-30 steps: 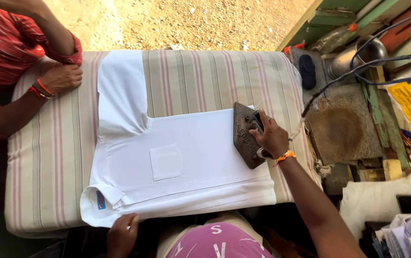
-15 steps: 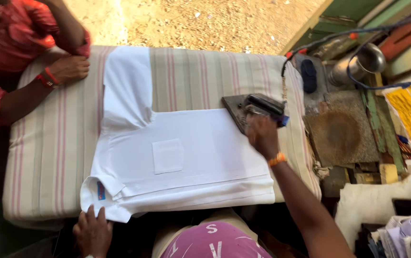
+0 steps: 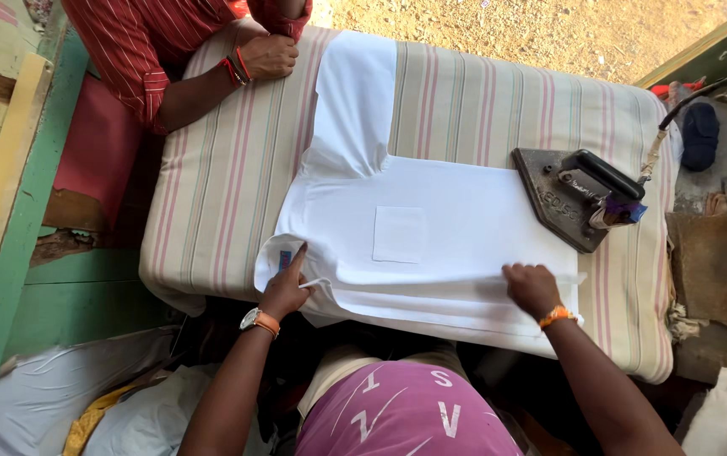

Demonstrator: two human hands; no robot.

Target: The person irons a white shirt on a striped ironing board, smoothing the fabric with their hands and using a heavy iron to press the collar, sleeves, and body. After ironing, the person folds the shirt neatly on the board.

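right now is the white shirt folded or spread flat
Partly folded: the white shirt has its near side doubled over, one sleeve spread across the striped table.

Daylight flooding scene, bright and even. Sandy ground (image 3: pixel 549 34) at top glaring pale in direct sun. White shirt (image 3: pixel 465 228) running near overexposed, folds showing faintly. Soft shadow sitting under iron (image 3: pixel 579 198). Near edge below tabletop (image 3: pixel 211 194) lying dim. Focus holding sharp; slight wide-angle bending at edges.
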